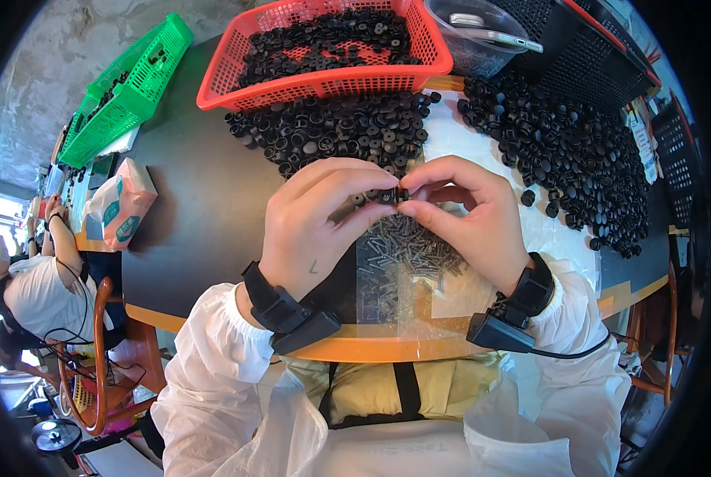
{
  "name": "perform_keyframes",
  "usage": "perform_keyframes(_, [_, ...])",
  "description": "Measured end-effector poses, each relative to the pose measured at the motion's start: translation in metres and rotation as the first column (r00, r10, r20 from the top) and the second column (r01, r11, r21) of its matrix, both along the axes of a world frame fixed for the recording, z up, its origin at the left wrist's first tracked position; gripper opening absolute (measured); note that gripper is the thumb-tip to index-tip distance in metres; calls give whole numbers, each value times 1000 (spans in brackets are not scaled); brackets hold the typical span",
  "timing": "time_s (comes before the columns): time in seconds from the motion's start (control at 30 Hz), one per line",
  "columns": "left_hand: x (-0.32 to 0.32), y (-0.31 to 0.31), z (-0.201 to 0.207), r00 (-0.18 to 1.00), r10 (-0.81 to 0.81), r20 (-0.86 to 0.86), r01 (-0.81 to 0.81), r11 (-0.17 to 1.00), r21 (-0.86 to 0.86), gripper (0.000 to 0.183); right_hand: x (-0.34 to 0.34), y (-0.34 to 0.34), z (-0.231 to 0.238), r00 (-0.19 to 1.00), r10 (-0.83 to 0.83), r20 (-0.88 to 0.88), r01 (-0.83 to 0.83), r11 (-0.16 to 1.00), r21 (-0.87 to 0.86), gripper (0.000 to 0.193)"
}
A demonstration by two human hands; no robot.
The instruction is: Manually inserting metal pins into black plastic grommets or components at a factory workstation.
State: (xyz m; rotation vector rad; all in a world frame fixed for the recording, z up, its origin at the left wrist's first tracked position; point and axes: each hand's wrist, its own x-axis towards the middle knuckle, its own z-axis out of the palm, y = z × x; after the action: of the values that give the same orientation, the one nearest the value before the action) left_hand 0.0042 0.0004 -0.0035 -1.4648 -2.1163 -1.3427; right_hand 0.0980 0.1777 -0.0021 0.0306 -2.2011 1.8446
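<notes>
The dark round-edged table top [204, 215] has an orange wooden rim that curves just in front of the person's chest, and a bare stretch of it lies open to the left of the hands. A red plastic mesh basket [323, 83] full of small black parts stands at the far side, with a loose heap of black round plastic caps [339, 131] just in front of it and a wider heap of the same caps [578, 167] spreading to the right. A green plastic mesh basket [129, 91] sits well apart at the far left, and a soft tissue pack [121, 203] lies near the left edge.

The left hand [311, 230] and the right hand [470, 219] meet above the table, fingertips pressed toward each other, both pinching one small black plastic cap [389, 195] between thumbs and forefingers. Directly under them lies a clear plastic bag of small grey metal screws [407, 254].
</notes>
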Motion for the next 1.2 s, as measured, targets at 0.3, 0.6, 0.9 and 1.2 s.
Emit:
perform_keyframes(0.3, [-2,2,2,1000,-1,-7,1,1000,-3,34,-4,3,-1,1000,-1,-25,1,1000,18,22])
perform_keyframes(0.6, [7,2,6,973,66,223,-60,998,-35,32,-4,1,1,999,-30,-30,30,1000,-1,23])
perform_keyframes(0.9, [2,3,-6,943,-88,320,42,988,148,32,-1,3,3,987,6,-162,9,996,91,24])
perform_keyframes(1.2, [4,2,-1,952,-61,299,35,995,94,33,-1,3,0,991,25,-133,-28,1000,-15,23])
